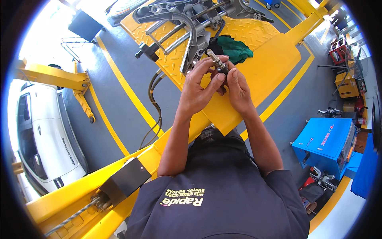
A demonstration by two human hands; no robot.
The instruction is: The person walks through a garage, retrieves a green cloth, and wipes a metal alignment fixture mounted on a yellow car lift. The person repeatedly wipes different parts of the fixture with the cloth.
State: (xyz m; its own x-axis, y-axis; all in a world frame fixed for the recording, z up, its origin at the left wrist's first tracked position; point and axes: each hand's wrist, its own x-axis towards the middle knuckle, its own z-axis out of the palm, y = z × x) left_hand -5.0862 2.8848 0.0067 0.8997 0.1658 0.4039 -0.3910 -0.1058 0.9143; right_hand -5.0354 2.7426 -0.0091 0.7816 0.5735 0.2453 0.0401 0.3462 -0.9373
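Note:
Between my two hands is a small metal fitting (215, 58), with a silver, stepped shaft pointing up and a dark, rounded lower part. The fingers of my left hand (199, 88) are closed around its left side. My right hand (238, 91) pinches the dark part from the right, its thumb on it; its other fingers are partly hidden. Just beyond my hands a dark green cloth (234, 49) lies crumpled on the yellow platform (274, 59). A grey metal clamp assembly (191, 28) with rods and curved arms rests on the platform's far side.
A yellow lift beam (71, 195) with a steel cable runs at the lower left. Dark hoses (153, 89) hang off the platform's left edge. A white vehicle (47, 135) stands at far left. To the right are a blue cabinet (324, 139) and assorted tools.

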